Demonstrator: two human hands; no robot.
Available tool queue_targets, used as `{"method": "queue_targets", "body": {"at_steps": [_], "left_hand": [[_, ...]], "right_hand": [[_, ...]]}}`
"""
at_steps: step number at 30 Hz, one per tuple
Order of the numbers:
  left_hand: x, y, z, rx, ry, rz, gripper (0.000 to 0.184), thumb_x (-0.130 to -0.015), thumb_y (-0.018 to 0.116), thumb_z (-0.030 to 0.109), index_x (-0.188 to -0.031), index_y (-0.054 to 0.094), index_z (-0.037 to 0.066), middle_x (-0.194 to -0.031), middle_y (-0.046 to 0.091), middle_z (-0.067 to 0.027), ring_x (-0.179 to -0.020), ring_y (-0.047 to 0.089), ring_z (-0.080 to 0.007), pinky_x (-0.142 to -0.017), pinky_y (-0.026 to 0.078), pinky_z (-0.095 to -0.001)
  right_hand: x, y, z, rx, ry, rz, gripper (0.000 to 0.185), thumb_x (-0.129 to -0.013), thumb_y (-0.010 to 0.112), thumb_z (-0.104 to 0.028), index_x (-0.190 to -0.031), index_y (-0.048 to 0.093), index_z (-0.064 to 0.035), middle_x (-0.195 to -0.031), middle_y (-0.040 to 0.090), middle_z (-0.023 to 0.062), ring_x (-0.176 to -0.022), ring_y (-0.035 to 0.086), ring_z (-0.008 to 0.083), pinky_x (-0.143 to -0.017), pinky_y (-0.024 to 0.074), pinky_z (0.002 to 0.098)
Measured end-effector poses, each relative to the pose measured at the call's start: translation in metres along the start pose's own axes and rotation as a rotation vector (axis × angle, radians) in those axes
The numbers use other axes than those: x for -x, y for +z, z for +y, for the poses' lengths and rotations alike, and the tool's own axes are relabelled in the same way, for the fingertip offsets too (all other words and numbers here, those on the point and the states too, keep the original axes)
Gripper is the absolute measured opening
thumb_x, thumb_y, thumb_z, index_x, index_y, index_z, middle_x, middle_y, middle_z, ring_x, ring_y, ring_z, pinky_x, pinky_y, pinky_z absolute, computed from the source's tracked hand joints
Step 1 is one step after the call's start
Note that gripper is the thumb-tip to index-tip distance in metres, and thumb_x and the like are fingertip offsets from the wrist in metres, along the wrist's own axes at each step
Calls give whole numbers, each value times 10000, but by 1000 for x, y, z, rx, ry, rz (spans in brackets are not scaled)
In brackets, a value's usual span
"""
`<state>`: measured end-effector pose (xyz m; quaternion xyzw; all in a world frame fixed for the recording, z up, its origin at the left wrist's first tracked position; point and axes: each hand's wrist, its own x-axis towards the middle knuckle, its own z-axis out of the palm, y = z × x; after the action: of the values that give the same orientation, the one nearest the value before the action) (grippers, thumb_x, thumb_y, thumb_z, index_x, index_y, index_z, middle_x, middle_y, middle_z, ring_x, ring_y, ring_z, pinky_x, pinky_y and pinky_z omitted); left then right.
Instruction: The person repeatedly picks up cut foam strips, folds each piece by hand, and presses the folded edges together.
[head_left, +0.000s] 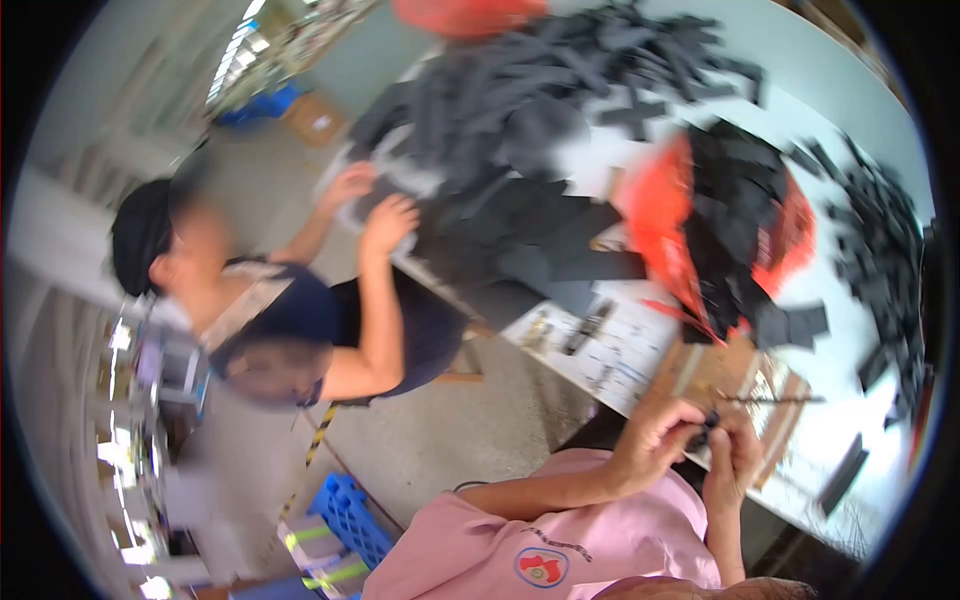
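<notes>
My left hand (655, 445) is closed, thumb and fingers pinched together in front of the pink shirt. Close beside it, my right hand (735, 455) is closed too, its fingers curled inward. Between the fingertips of both hands sits a small black piece (708, 420), too small and blurred to name. A thin brown rod (775, 400) lies just beyond my right hand; whether it touches the fingers I cannot tell. Behind the hands is a brown cardboard piece (715, 368) at the table edge.
On the white table (625, 350) lie a red plastic bag (660, 215) full of black pieces, heaps of dark strips (560, 60), and more black strips (880, 250) at right. A co-worker (300, 310) reaches onto the table at left. A blue crate (350, 520) stands on the floor.
</notes>
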<state>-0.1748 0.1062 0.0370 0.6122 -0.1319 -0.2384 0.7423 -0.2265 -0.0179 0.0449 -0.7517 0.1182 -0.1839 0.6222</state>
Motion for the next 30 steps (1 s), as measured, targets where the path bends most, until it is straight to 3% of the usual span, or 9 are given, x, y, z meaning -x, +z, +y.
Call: {"method": "queue_targets", "body": {"at_steps": [2,6,10,13,16,19,22,26,30], "left_hand": [[0,5,-8,-107,188,55,117,-836,533,-40,-932,533,27,-789,557,2,-600,490,-12,-518,403,-157],[-13,4,8,558,-321,-272,180,-850,545,-2,-988,445,57,-773,547,-3,-635,493,-4,-493,340,-141],[-19,18,37,826,-388,-790,254,-825,567,9,-1044,439,24,-809,552,-55,-455,414,-31,-377,286,-169],[-35,39,83,949,-284,-961,313,-844,564,74,-1120,434,1,-814,560,-82,-405,383,-37,-363,282,-179],[-65,57,84,962,-366,-657,340,-900,499,147,-1195,420,-2,-810,582,-120,-356,327,-33,-346,271,-179],[-85,60,57,865,-459,-517,186,-898,490,100,-1079,492,57,-747,585,-47,-341,307,-25,-352,224,-180],[-86,50,22,875,-486,-510,221,-874,503,60,-1092,494,33,-866,608,-116,-365,324,-33,-354,267,-177],[-95,47,16,1110,-687,-365,155,-881,489,52,-1032,519,33,-673,528,-23,-351,317,-31,-375,242,-182],[-90,56,42,1244,-600,-485,188,-877,509,67,-1060,509,24,-678,530,-31,-364,320,-35,-388,255,-195]], "right_hand": [[-1,-8,2,90,-69,7,67,-804,531,-25,-750,491,-15,-718,476,55,-652,448,130,-591,369,247],[10,-25,-10,-405,368,-76,180,-838,603,-155,-747,521,-23,-715,480,31,-637,447,119,-574,353,236],[7,-46,-45,-296,61,-113,177,-832,612,-159,-754,527,-26,-714,486,32,-646,441,96,-568,348,231],[-11,-66,-95,-150,-111,-111,213,-838,607,-197,-745,522,-26,-675,483,28,-626,438,90,-544,340,236],[-46,-84,-90,-12,75,59,293,-863,575,-277,-729,509,-25,-588,460,-5,-540,402,55,-460,303,220],[-56,-93,-45,-360,315,-50,285,-864,580,-282,-724,522,-40,-598,468,-16,-525,384,38,-445,292,196],[-50,-91,-18,-574,375,-61,266,-864,582,-275,-725,532,-54,-601,471,-22,-514,381,38,-450,298,186],[-59,-85,-6,-620,370,-135,272,-856,593,-285,-719,535,-57,-608,476,-17,-526,403,51,-474,320,183],[-63,-88,-30,-488,318,-166,269,-852,598,-298,-738,553,-59,-611,482,-21,-526,417,54,-481,337,183]]}}
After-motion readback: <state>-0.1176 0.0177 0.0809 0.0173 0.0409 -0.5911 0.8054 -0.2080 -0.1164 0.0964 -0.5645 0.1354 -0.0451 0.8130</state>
